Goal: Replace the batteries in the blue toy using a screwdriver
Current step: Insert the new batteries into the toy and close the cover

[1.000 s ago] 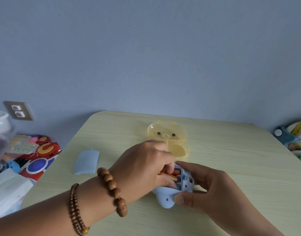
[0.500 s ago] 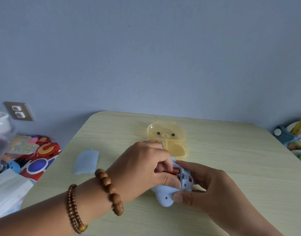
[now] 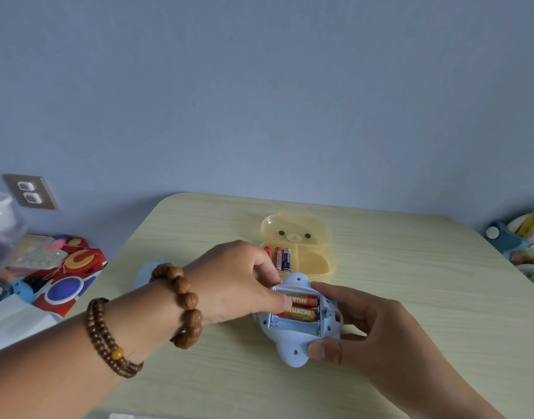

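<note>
Head camera looks down at a big blue wall (image 3: 259, 101) and a pale table (image 3: 411, 267) with wood lines and round corners. The left hand (image 3: 238, 282) wears a bracelet (image 3: 184, 300) of fat brown wooden beads. The right hand (image 3: 365, 325) holds the blue toy (image 3: 293, 349), with its thumb on the near bump and its fingers bent round the far right side.

A see-through yellow box (image 3: 317, 261) shaped like a bear stands open just behind the toy, with three spare batteries (image 3: 279, 257) inside. The toy is smooth plastic with round bumps. It lies belly up near the middle of the table, and its battery hole is open.

Two orange batteries lie in it side by side. The left thumb presses on the left end of the top battery (image 3: 302, 300). The other left fingers are curled tight just above it.
</note>
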A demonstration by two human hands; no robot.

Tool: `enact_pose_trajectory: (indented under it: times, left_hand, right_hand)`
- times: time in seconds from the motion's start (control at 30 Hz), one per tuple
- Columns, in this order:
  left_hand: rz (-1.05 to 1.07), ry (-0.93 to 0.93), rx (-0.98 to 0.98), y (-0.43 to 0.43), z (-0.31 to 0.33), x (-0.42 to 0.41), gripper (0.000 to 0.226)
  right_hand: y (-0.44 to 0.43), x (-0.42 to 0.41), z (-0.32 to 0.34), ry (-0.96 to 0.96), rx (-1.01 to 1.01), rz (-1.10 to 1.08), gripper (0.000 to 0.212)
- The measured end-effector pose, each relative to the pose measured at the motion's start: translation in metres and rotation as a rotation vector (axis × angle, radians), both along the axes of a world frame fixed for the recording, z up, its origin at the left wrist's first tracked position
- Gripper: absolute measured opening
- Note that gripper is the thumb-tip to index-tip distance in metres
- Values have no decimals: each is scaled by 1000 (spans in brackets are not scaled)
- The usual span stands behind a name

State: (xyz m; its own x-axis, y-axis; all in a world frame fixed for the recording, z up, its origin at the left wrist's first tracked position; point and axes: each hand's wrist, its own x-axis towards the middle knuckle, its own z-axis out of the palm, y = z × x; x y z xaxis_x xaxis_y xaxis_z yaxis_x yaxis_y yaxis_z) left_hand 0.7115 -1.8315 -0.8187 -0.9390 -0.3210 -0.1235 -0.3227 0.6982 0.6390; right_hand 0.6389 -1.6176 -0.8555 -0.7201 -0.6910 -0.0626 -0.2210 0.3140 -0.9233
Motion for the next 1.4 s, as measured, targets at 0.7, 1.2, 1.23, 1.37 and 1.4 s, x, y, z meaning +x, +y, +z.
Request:
enact_pose_trajectory:
  times: [0.7, 1.2, 1.23, 1.37, 1.4]
  left_hand:
    - [-27, -166, -390, -43, 11, 21, 49]
    - [-238, 454, 52, -14, 24, 26, 30]
    - [-296, 495, 31, -9, 24, 27, 28]
    - [-410, 511, -181, 6, 12, 26, 25]
    - [-426, 499, -205, 7, 9, 25, 25]
  right_hand:
    - [-1, 2, 2, 106, 71, 19, 66]
    - [-1, -1, -3, 89, 46, 17, 65]
    - [-1, -1, -3, 86, 42, 14, 66]
    - [-1, -1, -4, 72, 37, 4, 65]
    - [-1, -1, -4, 72, 37, 9, 64]
